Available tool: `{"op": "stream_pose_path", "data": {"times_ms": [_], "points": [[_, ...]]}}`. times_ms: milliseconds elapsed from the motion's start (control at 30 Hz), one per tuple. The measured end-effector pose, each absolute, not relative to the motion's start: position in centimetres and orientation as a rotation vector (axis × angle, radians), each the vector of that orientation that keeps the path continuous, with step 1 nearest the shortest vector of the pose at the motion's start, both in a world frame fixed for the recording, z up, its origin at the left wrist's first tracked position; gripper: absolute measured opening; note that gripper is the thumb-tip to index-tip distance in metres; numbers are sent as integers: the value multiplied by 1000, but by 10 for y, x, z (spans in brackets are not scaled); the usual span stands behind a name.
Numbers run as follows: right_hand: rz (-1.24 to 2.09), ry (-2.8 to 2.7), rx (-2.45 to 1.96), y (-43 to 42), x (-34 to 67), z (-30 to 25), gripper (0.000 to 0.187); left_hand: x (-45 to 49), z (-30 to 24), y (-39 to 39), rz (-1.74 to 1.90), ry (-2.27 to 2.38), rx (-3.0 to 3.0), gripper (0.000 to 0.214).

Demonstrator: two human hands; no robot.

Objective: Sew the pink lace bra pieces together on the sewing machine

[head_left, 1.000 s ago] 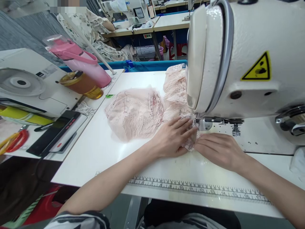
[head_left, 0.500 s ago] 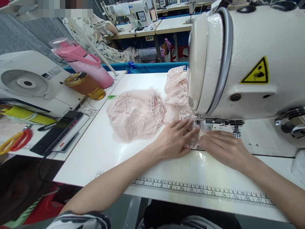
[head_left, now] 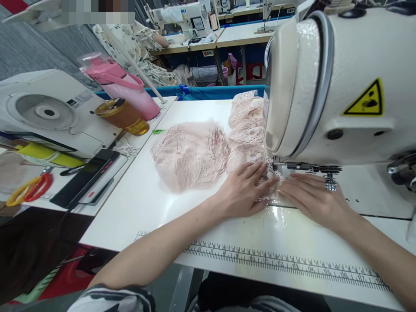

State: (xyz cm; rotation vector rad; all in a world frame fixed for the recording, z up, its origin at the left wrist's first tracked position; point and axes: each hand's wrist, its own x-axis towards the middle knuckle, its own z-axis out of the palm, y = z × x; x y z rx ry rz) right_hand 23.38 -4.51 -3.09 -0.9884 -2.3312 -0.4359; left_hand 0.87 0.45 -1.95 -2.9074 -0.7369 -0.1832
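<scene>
My left hand [head_left: 245, 188] lies flat with fingers stretched out on a pink lace piece [head_left: 266, 173] just left of the needle area of the white sewing machine [head_left: 341, 82]. My right hand [head_left: 313, 199] lies flat beside it, fingers extended, pressing the same lace at the machine's foot. Both hands touch the lace edge. A heap of pink lace pieces [head_left: 191, 154] rests on the white table [head_left: 136, 199] to the left, and more lace [head_left: 247, 115] trails behind the machine head.
A pink bottle [head_left: 123, 89] and an amber cup [head_left: 121, 115] stand at the left, near another machine's white housing [head_left: 48, 112]. A black device [head_left: 84, 177], yellow and red rings [head_left: 30, 188] lie on the side table. A ruler strip [head_left: 286, 264] runs along the front edge. Another person sits behind.
Both hands have slid a little farther toward the needle with the lace. The camera has shifted slightly, so everything sits more to the right.
</scene>
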Motion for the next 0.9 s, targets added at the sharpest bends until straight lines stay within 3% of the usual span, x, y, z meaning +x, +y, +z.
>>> {"op": "stream_pose_path", "data": {"times_ms": [300,900], "points": [[-289,-2349,-946,-48,226,-28,19,4,-23,10,-486,-313,-2857,24],[-380,-2319,-1026,-43,218,-38,14,5,-26,11,-471,-592,-2928,25]]}}
